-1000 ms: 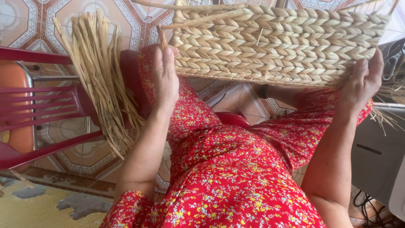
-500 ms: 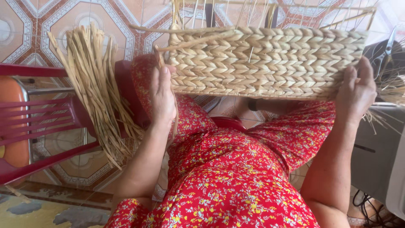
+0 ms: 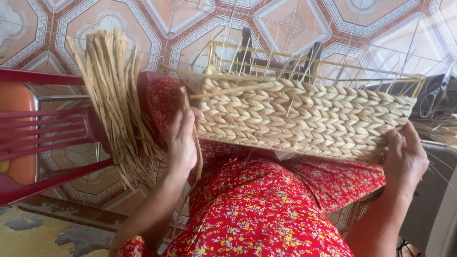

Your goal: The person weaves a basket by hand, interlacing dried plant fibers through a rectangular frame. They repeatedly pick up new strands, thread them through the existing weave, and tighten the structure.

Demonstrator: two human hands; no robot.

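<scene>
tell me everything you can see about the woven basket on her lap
The woven basket is a long rectangular piece of pale, straw-coloured braided fibre in herringbone rows over a yellow wire frame, whose top stands bare with thin uprights poking up. It is unfinished, lying tilted across the lap on the red floral dress. The left hand presses its left end, holding a loose strand; the right hand holds its right lower corner.
</scene>
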